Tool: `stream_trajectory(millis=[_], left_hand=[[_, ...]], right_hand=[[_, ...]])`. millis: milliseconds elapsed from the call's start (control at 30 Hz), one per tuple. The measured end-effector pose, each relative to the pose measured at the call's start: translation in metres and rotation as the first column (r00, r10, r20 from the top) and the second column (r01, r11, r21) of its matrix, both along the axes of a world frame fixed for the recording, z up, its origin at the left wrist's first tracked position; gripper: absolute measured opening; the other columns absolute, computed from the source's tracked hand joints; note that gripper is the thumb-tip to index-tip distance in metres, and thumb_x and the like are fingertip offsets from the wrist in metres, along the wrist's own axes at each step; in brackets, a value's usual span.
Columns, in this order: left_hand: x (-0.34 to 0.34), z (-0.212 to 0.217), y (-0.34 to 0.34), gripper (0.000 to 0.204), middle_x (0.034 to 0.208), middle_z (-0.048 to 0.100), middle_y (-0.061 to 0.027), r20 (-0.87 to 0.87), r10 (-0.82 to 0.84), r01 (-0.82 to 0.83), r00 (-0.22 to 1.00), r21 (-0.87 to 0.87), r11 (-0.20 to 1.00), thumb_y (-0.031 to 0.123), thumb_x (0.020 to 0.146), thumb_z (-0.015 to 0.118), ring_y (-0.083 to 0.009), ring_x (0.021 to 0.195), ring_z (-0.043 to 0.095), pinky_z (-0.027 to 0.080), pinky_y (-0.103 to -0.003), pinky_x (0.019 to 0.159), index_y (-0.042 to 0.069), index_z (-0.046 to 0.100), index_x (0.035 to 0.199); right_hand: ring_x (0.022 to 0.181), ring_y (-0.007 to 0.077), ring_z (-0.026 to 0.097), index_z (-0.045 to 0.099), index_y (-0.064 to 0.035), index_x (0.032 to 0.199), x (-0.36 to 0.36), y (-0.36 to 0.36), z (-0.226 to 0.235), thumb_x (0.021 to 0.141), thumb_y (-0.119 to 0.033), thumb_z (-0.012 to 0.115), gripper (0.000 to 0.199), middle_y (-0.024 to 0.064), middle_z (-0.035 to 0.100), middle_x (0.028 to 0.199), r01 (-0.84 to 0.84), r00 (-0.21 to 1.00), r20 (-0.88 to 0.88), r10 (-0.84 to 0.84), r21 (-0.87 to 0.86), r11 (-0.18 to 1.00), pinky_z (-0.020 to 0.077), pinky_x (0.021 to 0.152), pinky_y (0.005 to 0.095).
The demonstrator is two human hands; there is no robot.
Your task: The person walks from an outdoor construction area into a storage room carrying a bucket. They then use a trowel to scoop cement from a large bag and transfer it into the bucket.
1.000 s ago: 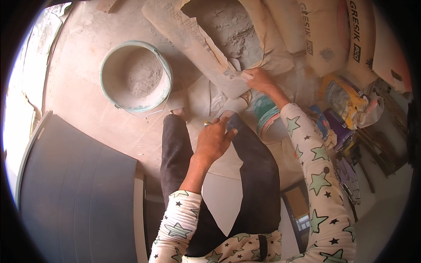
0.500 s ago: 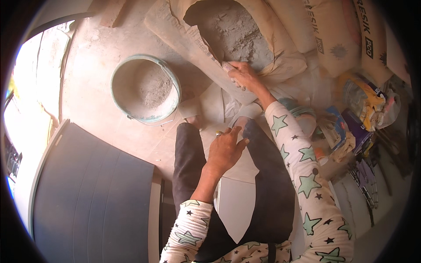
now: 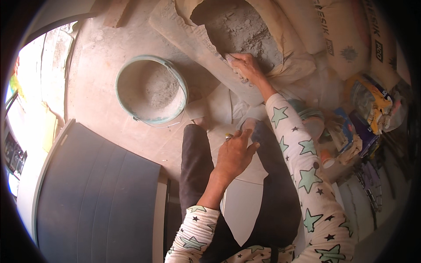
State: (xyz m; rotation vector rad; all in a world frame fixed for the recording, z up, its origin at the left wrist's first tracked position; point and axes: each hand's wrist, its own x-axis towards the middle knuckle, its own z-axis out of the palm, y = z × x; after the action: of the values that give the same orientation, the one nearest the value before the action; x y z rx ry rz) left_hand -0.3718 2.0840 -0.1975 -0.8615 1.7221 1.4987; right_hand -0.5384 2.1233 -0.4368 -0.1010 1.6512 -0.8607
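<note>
A torn paper cement bag (image 3: 180, 37) lies open in front of me, with grey cement powder (image 3: 243, 33) showing through the hole. My right hand (image 3: 247, 70) is at the near edge of the hole, its fingers curled over the torn paper. What lies beneath those fingers is partly hidden. My left hand (image 3: 235, 153) hangs over my knees, touching neither bag nor bucket, with its fingers loosely stretched and a ring on one. Left of the bag stands a pale green bucket (image 3: 120, 94) with a wire handle, partly filled with grey powder (image 3: 162, 90).
More full cement bags (image 3: 346, 35) lie at the far right. Below them are crumpled plastic packs (image 3: 372, 105) and a greenish container (image 3: 309, 118). A dark grey panel (image 3: 101, 188) fills the lower left. A wooden block (image 3: 116, 13) rests on the floor at the far left.
The whole view has shifted slightly, so the bucket and bag appear a little farther right. My right hand stays at the bag's torn edge, and my left hand stays over my knees.
</note>
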Motion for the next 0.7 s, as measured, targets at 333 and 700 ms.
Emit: stream_trajectory(millis=[333,700], left_hand=[[0.006,-0.005,-0.010,0.044,0.110,0.065,-0.0203,-0.016,-0.002,0.002,1.000,-0.007,1.000,0.031,0.094,0.064,-0.0397,0.100,0.064,0.049,-0.048,0.088,0.004,0.055,0.128],[0.020,-0.024,-0.019,0.044,0.108,0.066,-0.0202,0.021,0.033,-0.034,0.999,0.027,0.999,0.031,0.093,0.065,-0.0414,0.098,0.064,0.049,-0.048,0.089,0.004,0.057,0.127]], right_hand=[[0.065,0.0099,0.061,0.065,0.0029,0.125,0.001,0.007,-0.006,0.084,-0.024,0.060,0.050,0.0061,0.071,0.088,0.081,0.996,0.050,-0.072,-0.199,0.977,0.0485,0.056,0.0253],[0.068,0.0081,0.055,0.063,-0.0005,0.132,-0.023,0.028,0.005,0.084,-0.016,0.059,0.050,0.0043,0.065,0.085,0.195,0.980,0.029,-0.195,-0.022,0.981,0.0459,0.055,0.0253]])
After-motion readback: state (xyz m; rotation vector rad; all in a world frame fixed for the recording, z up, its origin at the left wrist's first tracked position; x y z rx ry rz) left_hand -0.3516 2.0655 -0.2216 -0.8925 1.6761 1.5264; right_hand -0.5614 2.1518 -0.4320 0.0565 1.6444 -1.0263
